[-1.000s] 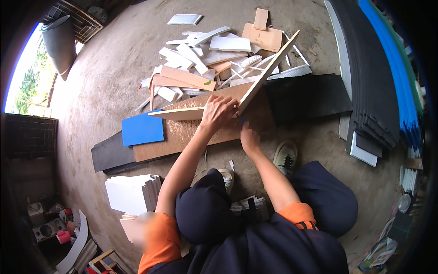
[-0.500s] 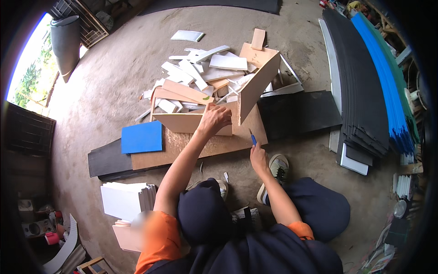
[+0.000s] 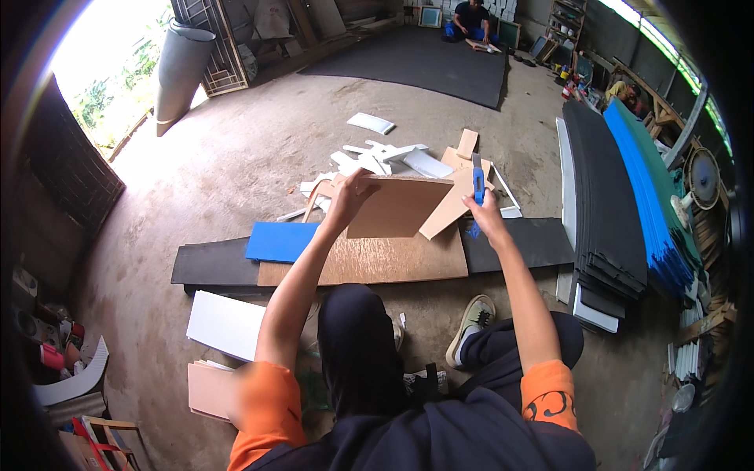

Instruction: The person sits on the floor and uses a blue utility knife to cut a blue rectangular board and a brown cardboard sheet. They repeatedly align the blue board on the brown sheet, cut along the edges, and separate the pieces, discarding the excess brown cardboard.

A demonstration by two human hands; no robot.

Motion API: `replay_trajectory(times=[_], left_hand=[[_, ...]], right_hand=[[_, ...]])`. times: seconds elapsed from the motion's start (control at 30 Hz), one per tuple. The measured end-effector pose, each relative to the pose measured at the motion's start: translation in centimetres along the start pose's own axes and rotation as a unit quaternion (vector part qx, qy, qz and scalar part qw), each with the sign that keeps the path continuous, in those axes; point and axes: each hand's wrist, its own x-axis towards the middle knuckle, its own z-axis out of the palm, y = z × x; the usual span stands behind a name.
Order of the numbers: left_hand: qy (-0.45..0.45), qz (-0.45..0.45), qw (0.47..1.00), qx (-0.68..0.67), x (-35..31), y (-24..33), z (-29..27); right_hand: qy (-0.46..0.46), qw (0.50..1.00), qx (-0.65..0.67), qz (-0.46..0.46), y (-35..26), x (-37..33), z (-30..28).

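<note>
My left hand (image 3: 347,198) is closed on the upper left corner of a tan foam sheet (image 3: 400,210), which is raised above a brown wooden board (image 3: 369,263). To its right, my right hand (image 3: 487,213) grips a blue utility knife (image 3: 478,185) with its blade pointing up. Another tan piece (image 3: 448,206) slants behind the knife and the held sheet. Beyond lie white offcuts (image 3: 385,157) in a loose heap, partly hidden by the sheet. A blue sheet (image 3: 281,241) lies at the board's left end, close to my left forearm.
Stacks of white sheets (image 3: 226,323) and tan sheets (image 3: 208,388) lie by my left elbow. Black sheets (image 3: 601,196) and blue sheets (image 3: 640,180) are piled at the right. A person (image 3: 471,22) sits on a dark mat (image 3: 416,67) at the back. A fan (image 3: 701,179) stands far right.
My left hand has lifted the tan sheet off the board. My right hand has raised the knife from the board's right side. The view has tilted up, showing the person at the back.
</note>
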Motion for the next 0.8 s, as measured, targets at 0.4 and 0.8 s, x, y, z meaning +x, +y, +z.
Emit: replay_trajectory(times=[0.4, 0.8], left_hand=[[0.064, 0.005, 0.978, -0.199, 1.7, 1.3, 1.0], [0.172, -0.382, 0.907, -0.045, 0.4, -7.7, 3.6]], right_hand=[[-0.098, 0.978, 0.163, -0.081, -10.6, 1.8, -5.0], [0.129, 0.919, 0.349, 0.127, -3.1, 5.6, 0.0]])
